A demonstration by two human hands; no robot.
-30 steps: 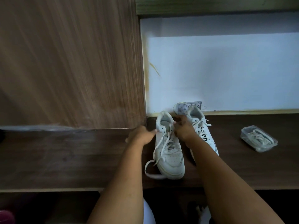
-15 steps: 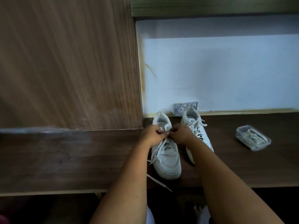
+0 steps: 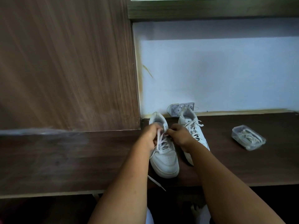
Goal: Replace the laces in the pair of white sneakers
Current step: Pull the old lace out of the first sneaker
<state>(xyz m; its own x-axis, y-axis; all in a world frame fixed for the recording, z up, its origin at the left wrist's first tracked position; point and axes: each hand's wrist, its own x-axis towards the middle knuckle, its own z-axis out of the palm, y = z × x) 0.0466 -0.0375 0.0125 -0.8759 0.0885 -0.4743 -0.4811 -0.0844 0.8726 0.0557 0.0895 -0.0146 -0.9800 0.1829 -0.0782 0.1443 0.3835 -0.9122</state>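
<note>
Two white leather sneakers sit side by side on a dark brown wooden shelf (image 3: pixel 64 159), with their toes pointing toward the person. The left white sneaker (image 3: pixel 164 156) is the one being worked on. The left hand (image 3: pixel 149 136) is right over its tongue, on the left side of the lace holes, and its fingers are curled around the white flat shoelace (image 3: pixel 160 139), gripping it. The right hand (image 3: pixel 179 135) is just beside it, on the right side of the same shoe, and its fingertips pinch the same lace near the top holes. The two hands almost touch each other above the shoe. One loose end of the lace runs down past the toe and hangs over the front edge of the shelf. The right white sneaker (image 3: pixel 192 126) stands just beside the first one, partly hidden behind the right wrist, and its lace is tied in a loose bow. No hand touches it. Behind it, a small grey patterned box (image 3: pixel 176 109) leans at the pale blue wall (image 3: pixel 218 70). Well apart to the right on the shelf lies a clear plastic tub (image 3: pixel 248 137) with more pale laces coiled inside. A tall brown wooden panel (image 3: pixel 64 62) stands up on the left.
</note>
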